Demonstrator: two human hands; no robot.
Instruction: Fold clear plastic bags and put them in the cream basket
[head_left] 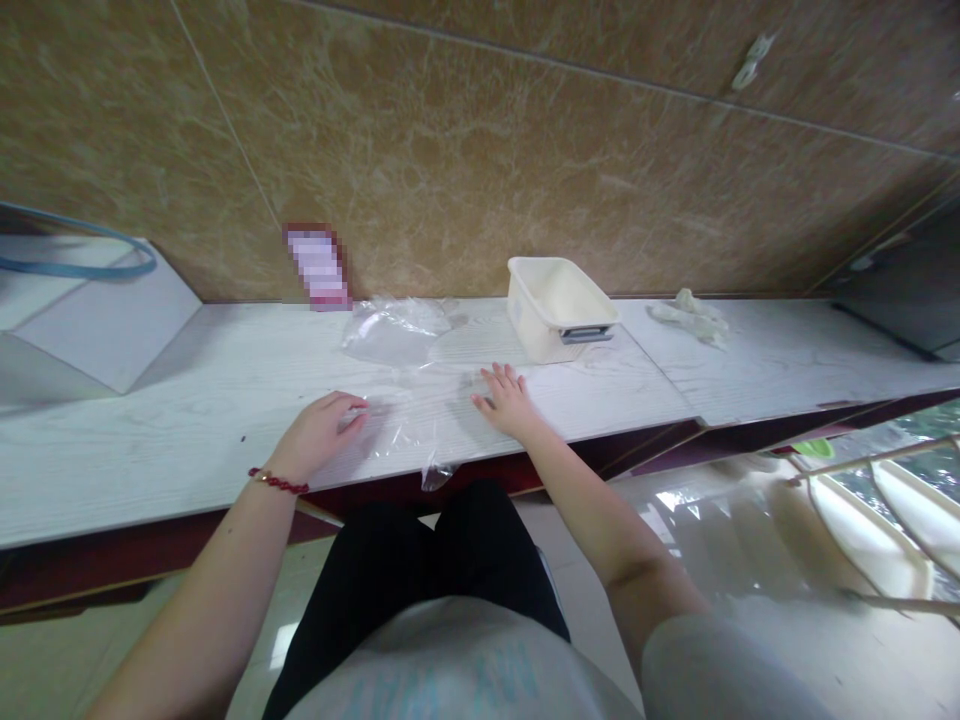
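A clear plastic bag point(397, 335) lies on the white wood-grain counter point(247, 355), its lower part stretching between my hands and hanging over the front edge. My left hand point(322, 430), with a red bead bracelet at the wrist, is at the bag's left side; fingers curve with a gap between thumb and fingertips, and nothing is visible in them. To the right of the bag, my right hand point(506, 400) rests palm down with spread fingers. Behind it stands an open cream plastic bin point(536, 320) with a grey latch.
At the left sits a white box point(127, 320) with a blue strap point(90, 270). A blurred pink and white item point(319, 268) leans at the wall. White crumpled cloth point(694, 318) lies right of the bin. A dark grey object point(907, 290) is at the far right.
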